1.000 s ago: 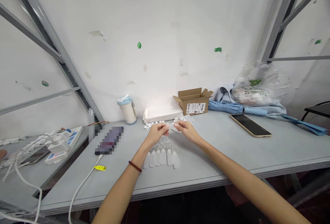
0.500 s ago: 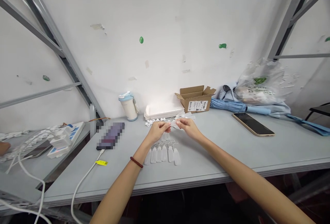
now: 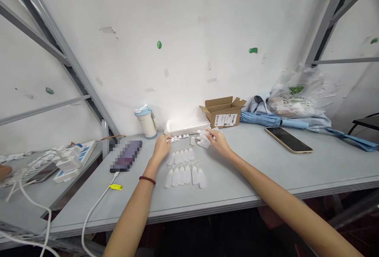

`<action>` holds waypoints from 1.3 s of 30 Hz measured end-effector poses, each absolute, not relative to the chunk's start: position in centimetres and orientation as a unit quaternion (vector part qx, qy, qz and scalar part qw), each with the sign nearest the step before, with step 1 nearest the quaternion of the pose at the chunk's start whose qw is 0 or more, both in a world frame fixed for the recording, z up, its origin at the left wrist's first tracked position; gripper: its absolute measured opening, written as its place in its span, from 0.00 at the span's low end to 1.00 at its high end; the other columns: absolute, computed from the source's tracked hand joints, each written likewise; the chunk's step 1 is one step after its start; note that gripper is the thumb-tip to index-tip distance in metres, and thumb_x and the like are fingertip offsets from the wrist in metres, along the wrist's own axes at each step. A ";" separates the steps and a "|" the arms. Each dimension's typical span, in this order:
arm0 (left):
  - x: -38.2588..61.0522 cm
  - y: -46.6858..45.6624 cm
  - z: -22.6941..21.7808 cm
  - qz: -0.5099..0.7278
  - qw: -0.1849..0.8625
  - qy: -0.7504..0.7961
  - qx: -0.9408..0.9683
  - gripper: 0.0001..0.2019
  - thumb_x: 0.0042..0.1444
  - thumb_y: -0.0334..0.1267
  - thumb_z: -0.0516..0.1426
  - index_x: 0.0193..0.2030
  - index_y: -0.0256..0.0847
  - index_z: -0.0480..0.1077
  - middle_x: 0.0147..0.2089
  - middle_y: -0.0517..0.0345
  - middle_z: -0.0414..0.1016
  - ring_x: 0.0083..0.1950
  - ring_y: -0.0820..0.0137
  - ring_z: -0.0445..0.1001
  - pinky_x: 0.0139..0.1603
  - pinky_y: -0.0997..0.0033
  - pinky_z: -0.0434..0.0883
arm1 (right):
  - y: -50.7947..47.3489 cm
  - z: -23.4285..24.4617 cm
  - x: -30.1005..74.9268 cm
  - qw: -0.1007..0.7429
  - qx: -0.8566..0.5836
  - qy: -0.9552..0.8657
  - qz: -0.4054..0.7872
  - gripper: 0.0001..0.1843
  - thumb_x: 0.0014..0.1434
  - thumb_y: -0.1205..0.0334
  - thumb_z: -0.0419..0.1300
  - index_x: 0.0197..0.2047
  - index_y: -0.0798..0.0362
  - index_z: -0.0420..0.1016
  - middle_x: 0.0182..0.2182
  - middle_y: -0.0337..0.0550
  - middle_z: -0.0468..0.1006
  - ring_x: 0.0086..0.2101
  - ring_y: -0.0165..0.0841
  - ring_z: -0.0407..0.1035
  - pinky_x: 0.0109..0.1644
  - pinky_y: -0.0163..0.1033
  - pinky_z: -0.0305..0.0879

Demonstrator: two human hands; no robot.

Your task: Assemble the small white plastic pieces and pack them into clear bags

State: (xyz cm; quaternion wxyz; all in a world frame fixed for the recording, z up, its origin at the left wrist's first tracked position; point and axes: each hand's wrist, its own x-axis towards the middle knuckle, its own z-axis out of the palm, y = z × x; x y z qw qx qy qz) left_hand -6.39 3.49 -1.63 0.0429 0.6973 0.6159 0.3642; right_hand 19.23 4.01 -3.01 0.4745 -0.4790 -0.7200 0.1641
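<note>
At the left end of a row of small white caps [image 3: 181,137], my left hand [image 3: 161,147] has its thumb and fingertips drawn together on a small white piece, mostly hidden by the fingers. My right hand [image 3: 219,141] reaches into a loose pile of translucent white tongue-shaped pieces [image 3: 203,143], its thumb and finger closed on one of them. Two rows of similar pieces lie on the table nearer me: a back row [image 3: 183,155] and a front row [image 3: 181,175], their thin curved white stems pointing away from me.
Behind the caps lies a white tray [image 3: 188,126], with an open cardboard box [image 3: 223,113] to its right. A blue-and-white cup [image 3: 146,122] and a charging phone [image 3: 126,156] are at left. Another phone [image 3: 288,140], a blue umbrella [image 3: 260,118] and a plastic bag [image 3: 296,95] are at right.
My hands were together above the back row; they have moved apart, left hand to the caps and right hand to the loose pile. The back row now shows fully.
</note>
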 end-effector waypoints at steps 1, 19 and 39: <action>-7.0 3.7 -1.9 0.338 0.026 0.634 0.695 0.12 0.50 0.28 0.51 0.36 0.36 0.74 0.42 0.46 0.76 0.46 0.59 0.72 0.52 0.59 0.64 | 4.4 -3.3 19.4 0.462 -0.486 -0.728 0.143 0.19 0.58 0.60 0.51 0.48 0.56 0.75 0.34 0.48 0.77 0.35 0.37 0.66 0.43 0.41 0.60; -7.8 4.6 -3.1 0.232 0.038 0.685 0.690 0.12 0.52 0.33 0.54 0.41 0.36 0.75 0.42 0.48 0.78 0.44 0.61 0.74 0.48 0.66 0.66 | 6.5 -4.8 20.7 0.406 -0.523 -0.750 0.014 0.19 0.58 0.70 0.51 0.49 0.51 0.76 0.43 0.49 0.75 0.44 0.41 0.63 0.48 0.44 0.60; -7.6 4.5 -2.9 0.257 0.096 0.667 0.693 0.10 0.44 0.28 0.57 0.35 0.35 0.75 0.37 0.50 0.78 0.37 0.64 0.74 0.41 0.70 0.67 | -0.1 1.8 20.9 0.004 -0.167 -0.767 0.619 0.20 0.57 0.52 0.59 0.46 0.57 0.75 0.30 0.43 0.76 0.31 0.27 0.70 0.37 0.34 0.62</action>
